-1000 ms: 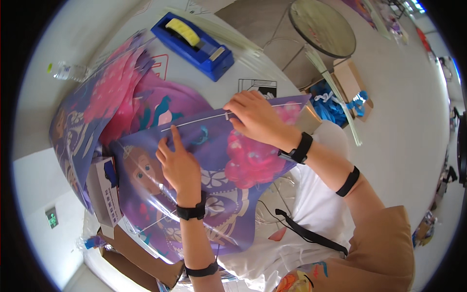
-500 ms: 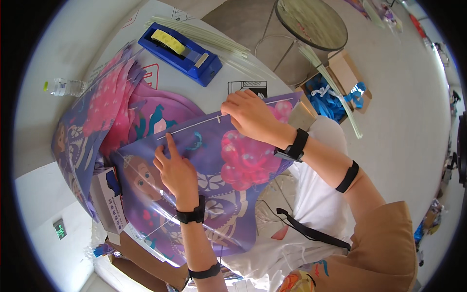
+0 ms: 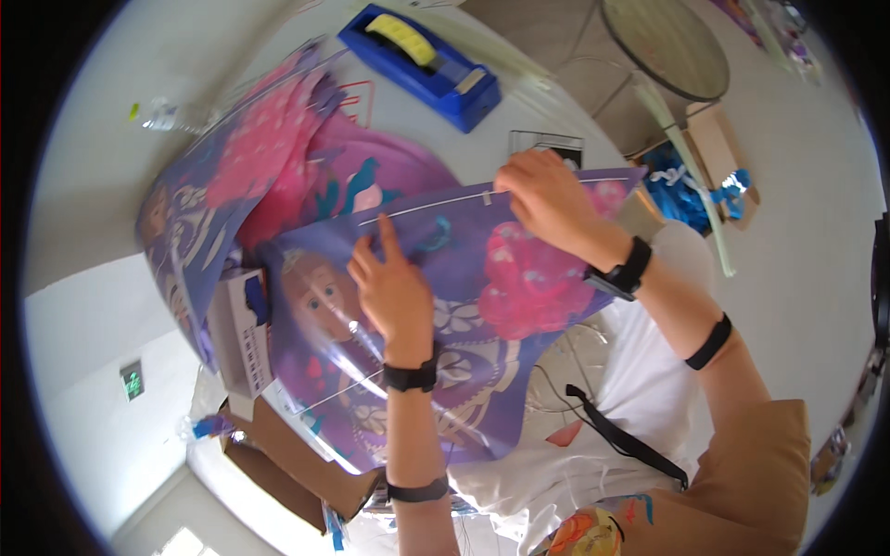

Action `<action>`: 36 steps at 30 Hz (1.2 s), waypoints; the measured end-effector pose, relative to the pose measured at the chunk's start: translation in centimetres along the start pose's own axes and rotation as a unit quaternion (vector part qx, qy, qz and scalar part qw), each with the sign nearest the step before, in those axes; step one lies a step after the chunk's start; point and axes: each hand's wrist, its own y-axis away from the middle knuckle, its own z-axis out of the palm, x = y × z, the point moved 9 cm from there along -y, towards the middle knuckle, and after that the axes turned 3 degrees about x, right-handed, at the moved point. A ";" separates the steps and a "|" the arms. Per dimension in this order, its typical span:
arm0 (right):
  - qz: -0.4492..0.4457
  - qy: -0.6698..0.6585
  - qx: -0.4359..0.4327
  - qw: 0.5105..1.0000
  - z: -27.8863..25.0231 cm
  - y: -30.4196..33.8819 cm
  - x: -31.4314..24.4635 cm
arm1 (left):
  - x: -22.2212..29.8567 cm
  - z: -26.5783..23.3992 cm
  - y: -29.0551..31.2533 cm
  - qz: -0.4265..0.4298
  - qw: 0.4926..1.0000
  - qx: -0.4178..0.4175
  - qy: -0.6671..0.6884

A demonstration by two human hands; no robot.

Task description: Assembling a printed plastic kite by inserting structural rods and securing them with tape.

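Note:
A purple plastic sheet (image 3: 464, 310), printed with a cartoon figure and pink balloons, lies over the table edge and my lap. Along its far edge runs a thin white stick (image 3: 426, 206), with a small pale tab (image 3: 487, 197) across it. My left hand (image 3: 394, 292) rests flat on the sheet, index finger stretched out to the stick's left part and fingers apart. At the edge further right, my right hand (image 3: 552, 199) is closed, fingers bent together over the stick; what its fingertips hold is hidden. More printed sheets (image 3: 269, 157) are bunched to the left.
A blue tape dispenser (image 3: 422, 65) with yellow tape stands on the white table (image 3: 417, 139). Pale sticks (image 3: 491, 46) lie behind it. A clear bottle (image 3: 171, 116) is far left, a small white box (image 3: 243, 329) nearer. At right are a round stool (image 3: 667, 46) and an open carton (image 3: 732, 171).
The whole view has shifted, so the scene sits further right in the picture. Both hands keep nearly the same places on the sheet and stick.

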 end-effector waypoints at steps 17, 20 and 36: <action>-0.009 0.008 0.010 1.000 -0.7 -0.1 -0.4 | 0.2 0.5 -0.1 0.012 1.000 0.014 -0.018; -0.007 0.009 0.006 1.000 -0.8 -0.2 -0.3 | 0.3 0.6 -0.1 0.011 1.000 0.013 -0.016; -0.006 0.050 -0.007 0.999 -0.5 0.6 0.6 | 5.4 -7.3 10.6 -0.001 0.932 -0.198 0.304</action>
